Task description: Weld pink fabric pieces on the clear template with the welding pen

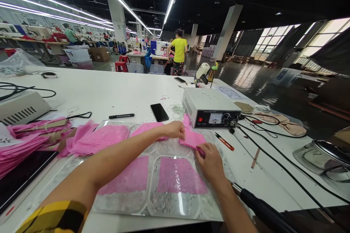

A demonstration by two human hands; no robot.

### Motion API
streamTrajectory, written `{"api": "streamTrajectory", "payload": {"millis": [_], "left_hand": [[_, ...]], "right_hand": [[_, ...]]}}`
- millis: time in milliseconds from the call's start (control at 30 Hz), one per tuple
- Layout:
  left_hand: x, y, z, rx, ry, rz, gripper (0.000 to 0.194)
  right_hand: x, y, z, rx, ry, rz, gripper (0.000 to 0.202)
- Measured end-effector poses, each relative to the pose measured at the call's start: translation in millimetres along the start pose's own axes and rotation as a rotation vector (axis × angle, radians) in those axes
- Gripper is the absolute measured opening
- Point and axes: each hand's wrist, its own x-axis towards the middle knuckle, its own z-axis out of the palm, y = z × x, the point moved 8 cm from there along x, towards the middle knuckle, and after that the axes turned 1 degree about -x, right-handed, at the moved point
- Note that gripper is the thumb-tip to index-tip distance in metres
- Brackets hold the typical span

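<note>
A small pink fabric piece point(193, 138) lies over the far right part of a clear plastic tray point(150, 185). My left hand point(175, 130) reaches across from the left, its fingers closed on the left edge of the fabric. Pinched at the near right corner of the same piece is my right hand point(210, 160). Beneath the tray's clear surface, pink panels point(179, 174) show in the near compartments. More pink cloth point(100, 139) is stacked at the far left of the tray. A black-handled tool point(259, 204) lies beside my right forearm, its tip partly hidden.
Behind my hands stands a grey control box point(216, 118) with cables running right. Orange snips point(224, 142), a phone point(159, 112), a black marker point(121, 115) and a thread tangle point(177, 110) lie around. A glass-like pot point(322, 160) sits right; a person point(179, 51) stands beyond the table.
</note>
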Motion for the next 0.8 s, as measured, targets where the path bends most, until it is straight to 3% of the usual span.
{"api": "streamTrajectory", "payload": {"millis": [167, 333, 433, 600, 800], "left_hand": [[-40.2, 4.5, 19.4, -0.036, -0.046, -0.027, 0.024], [-88.0, 12.0, 40.1, -0.073, -0.001, -0.043, 0.006], [-108.1, 18.6, 48.9, -0.060, 0.034, -0.068, 0.008], [-124.9, 27.3, 58.1, -0.029, 0.057, -0.092, 0.010], [-130.3, 29.2, 64.9, -0.026, 0.038, -0.076, 0.012]], "right_hand": [[-21.0, -19.6, -9.6, 0.000, -0.080, -0.125, 0.019], [-54.3, -52.2, -29.4, 0.028, -0.153, -0.291, 0.016], [-67.8, -67.8, -39.5, 0.004, -0.152, -0.395, 0.016], [-76.1, -76.8, -44.9, 0.028, -0.162, -0.446, 0.018], [-75.2, -81.5, -44.2, 0.140, -0.227, -0.408, 0.018]]}}
